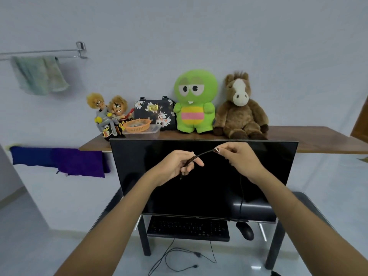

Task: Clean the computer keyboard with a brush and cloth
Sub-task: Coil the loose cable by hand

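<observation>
The black keyboard [188, 228] lies low in view, beneath the bottom edge of the dark monitor [151, 188]. Both hands are raised in front of the screen, well above the keyboard. A thin black cable [201, 154] is stretched between them. My left hand [175, 166] pinches its lower part, and my right hand [242, 158] holds the end with a metal plug at the fingertips. Another stretch of cable hangs down from my right hand across the screen. No brush is in view.
A black mouse [245, 230] sits right of the keyboard. Loose cables [179, 255] trail on the floor below. Behind the monitor, a wooden shelf [318, 136] carries plush toys, a floral bag and an orange basket. At left, a green towel [39, 74] hangs on a rail above a blue-purple cloth [59, 160].
</observation>
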